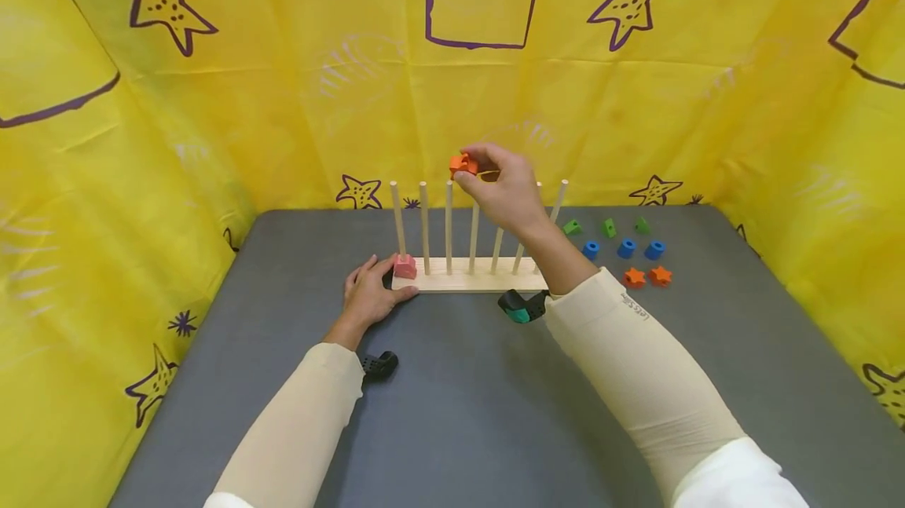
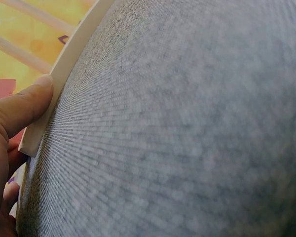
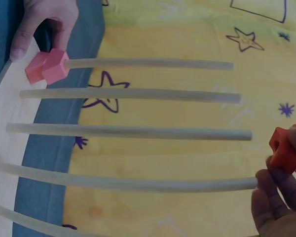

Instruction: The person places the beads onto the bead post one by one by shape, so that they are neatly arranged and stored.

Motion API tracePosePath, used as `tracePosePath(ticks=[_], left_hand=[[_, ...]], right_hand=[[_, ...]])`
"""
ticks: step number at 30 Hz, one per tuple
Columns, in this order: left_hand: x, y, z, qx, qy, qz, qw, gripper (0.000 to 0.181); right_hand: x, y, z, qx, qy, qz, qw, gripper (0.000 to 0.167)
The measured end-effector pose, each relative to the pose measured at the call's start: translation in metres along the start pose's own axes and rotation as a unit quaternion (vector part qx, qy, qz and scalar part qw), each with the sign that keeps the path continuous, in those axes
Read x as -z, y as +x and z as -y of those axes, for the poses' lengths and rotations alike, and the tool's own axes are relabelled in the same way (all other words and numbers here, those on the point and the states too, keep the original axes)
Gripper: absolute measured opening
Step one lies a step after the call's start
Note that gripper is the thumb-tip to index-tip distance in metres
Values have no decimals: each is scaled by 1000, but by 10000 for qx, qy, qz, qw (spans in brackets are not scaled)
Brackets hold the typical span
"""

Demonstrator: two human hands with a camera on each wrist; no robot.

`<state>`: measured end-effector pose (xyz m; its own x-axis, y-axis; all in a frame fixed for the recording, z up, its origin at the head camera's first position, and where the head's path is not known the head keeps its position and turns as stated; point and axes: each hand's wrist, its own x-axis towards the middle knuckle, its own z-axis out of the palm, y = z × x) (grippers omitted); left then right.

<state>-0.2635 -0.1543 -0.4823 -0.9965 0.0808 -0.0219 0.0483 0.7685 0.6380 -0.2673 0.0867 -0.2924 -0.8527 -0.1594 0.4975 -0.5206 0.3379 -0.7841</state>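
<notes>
My right hand (image 1: 512, 188) pinches an orange star-shaped bead (image 1: 463, 165) between thumb and fingers. It holds the bead just above the top of the third peg (image 1: 448, 225) from the left, apart from it in the right wrist view. The wooden peg board (image 1: 459, 282) carries a row of several upright pegs. Around the foot of the leftmost peg sit two pink blocks (image 3: 48, 66). At the board's left end my left hand (image 1: 371, 292) grips it, the thumb (image 2: 37, 96) on the front edge and the other fingers round the far side.
To the right of the board, green triangular beads (image 1: 610, 228), blue cylindrical beads (image 1: 626, 248) and two orange star beads (image 1: 635, 278) lie in rows on the grey table (image 1: 452, 414). Yellow patterned cloth (image 1: 339, 100) hangs behind and at both sides.
</notes>
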Motion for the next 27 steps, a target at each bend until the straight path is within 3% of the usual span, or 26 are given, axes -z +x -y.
tracePosePath(ticks=[4,15,27], left_hand=[[2,-1,1,40,-4,17,10000,87],[0,-1,-1,225,-141,107,9996,88],[-1,0,-2,271,-90,101,9995,87]], right_hand=[[-9,2,-4,42,-167,19,9998,32],[-19,-3,-12,-484,-144,159,9986,35],[-30,-9,-28,-597,1030,-162,9928,35]])
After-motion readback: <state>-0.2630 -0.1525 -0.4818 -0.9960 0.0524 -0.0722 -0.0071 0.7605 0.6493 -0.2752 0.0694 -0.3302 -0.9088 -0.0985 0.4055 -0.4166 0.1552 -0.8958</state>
